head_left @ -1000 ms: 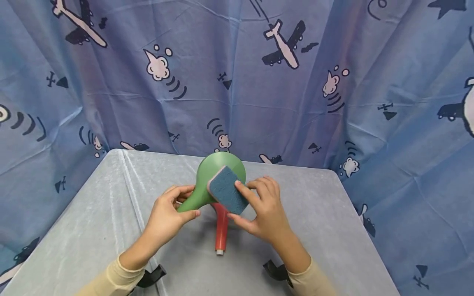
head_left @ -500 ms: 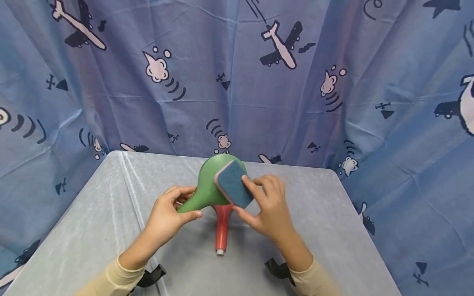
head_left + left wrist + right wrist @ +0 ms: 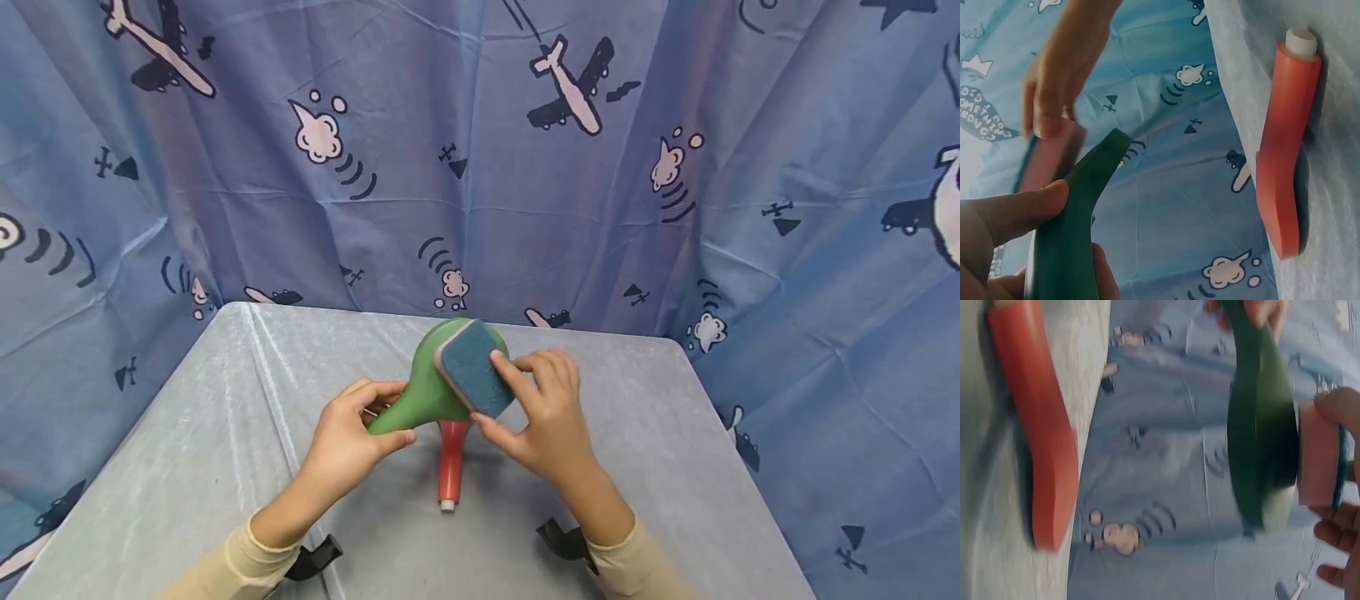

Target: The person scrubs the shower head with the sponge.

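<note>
**Sponge flat on the green paddle's round face, handle held at the near-left end**

The green paddle (image 3: 442, 379) is lifted above the grey surface (image 3: 225, 433), well clear of it, with its long axis running from the narrow handle at the near left up to the round face at the far right. The left hand (image 3: 352, 437) holds that handle: the thumb lies along one side and the curled fingers (image 3: 1007, 215) wrap the other, so the hand is clamped on the handle end. In the left wrist view the handle (image 3: 1063, 250) rises out of this grip toward the face.

The sponge (image 3: 474, 368), blue side toward the camera and pink layer against the paddle, lies pressed on the round face. The right hand (image 3: 543, 417) pinches it, thumb on the sponge's near edge and fingertips (image 3: 517, 379) spread over its right side. The right wrist view shows the pink layer (image 3: 1317, 453) touching the green face (image 3: 1260, 425) edge-on, with the fingers curled round the sponge's outer side.

So, taking the paddle as the landmark: the right hand and sponge sit on its far, wide end, the left hand on its near, thin end, and the two hands are near each other but apart. The right hand is the nearer one to the face.

A red paddle (image 3: 451, 454) lies flat on the surface directly below the green paddle, its handle pointing toward the person, touched by neither hand. Behind the green paddle hangs a blue curtain (image 3: 480, 167) printed with planes.
</note>
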A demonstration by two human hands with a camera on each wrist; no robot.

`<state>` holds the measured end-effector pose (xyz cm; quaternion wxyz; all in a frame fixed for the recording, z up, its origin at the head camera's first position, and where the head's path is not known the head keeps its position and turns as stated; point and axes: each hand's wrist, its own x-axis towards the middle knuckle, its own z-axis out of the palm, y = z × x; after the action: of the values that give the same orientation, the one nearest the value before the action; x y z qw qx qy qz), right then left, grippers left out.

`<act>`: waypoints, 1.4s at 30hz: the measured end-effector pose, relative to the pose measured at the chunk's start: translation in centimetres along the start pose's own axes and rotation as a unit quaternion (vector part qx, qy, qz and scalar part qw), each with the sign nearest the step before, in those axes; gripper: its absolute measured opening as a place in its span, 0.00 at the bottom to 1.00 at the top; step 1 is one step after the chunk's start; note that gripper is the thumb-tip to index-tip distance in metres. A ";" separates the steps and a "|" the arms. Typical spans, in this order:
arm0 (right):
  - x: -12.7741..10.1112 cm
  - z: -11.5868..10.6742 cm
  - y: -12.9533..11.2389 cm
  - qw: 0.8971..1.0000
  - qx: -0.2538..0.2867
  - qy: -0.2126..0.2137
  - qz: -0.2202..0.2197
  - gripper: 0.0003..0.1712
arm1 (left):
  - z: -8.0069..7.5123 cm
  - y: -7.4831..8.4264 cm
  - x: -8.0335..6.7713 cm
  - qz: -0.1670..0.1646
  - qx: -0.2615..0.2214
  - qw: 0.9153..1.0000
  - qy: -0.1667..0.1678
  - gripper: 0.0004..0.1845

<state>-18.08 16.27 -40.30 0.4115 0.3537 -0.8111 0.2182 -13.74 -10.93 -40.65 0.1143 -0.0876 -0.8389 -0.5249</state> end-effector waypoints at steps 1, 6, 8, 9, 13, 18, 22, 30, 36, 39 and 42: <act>-0.2 -0.2 -0.3 1.000 -0.001 -0.010 -0.018 0.40 | 0.3 0.1 0.0 0.002 0.001 1.000 -0.002 0.32; -0.6 -1.5 -0.9 0.999 -0.031 -0.036 -0.026 0.45 | 1.5 0.7 0.2 0.005 -0.007 1.000 -0.021 0.32; -0.6 -2.2 -0.5 0.998 -0.045 -0.034 0.005 0.44 | 1.9 0.7 0.1 0.005 -0.007 1.000 -0.027 0.32; -0.6 -2.5 -0.3 0.998 -0.052 -0.032 0.022 0.44 | 2.0 0.7 0.0 0.005 -0.006 1.000 -0.028 0.32; -0.7 -2.9 0.1 0.994 -0.074 -0.019 0.072 0.41 | 2.0 0.7 -0.7 0.000 0.004 1.000 -0.028 0.32; -0.6 -2.2 -0.9 0.998 -0.056 -0.032 0.026 0.43 | 1.6 0.5 -1.3 -0.009 0.026 0.999 -0.018 0.32; -0.3 -1.2 -1.8 0.996 -0.044 -0.060 -0.054 0.46 | 1.0 0.1 -1.5 -0.008 0.030 0.999 -0.007 0.31; -0.5 -1.6 -0.5 0.997 -0.044 -0.056 0.020 0.44 | 0.7 0.2 -1.2 -0.026 0.026 0.999 -0.010 0.32; -1.3 -2.2 -0.4 0.997 -0.043 -0.048 0.032 0.44 | 1.3 0.6 -0.7 -0.012 0.011 1.000 -0.022 0.32; -1.4 -2.3 -0.3 0.998 -0.040 -0.048 0.030 0.44 | 1.3 0.8 -0.7 -0.012 0.010 1.000 -0.019 0.31; -1.4 -2.2 -0.1 0.998 -0.042 -0.039 0.037 0.43 | 1.2 1.0 -0.7 -0.012 0.009 1.000 -0.022 0.31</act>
<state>-16.27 18.23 -40.21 0.3861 0.3143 -0.8473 0.1852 -12.89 -9.46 -40.55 0.0904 -0.0878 -0.8470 -0.5165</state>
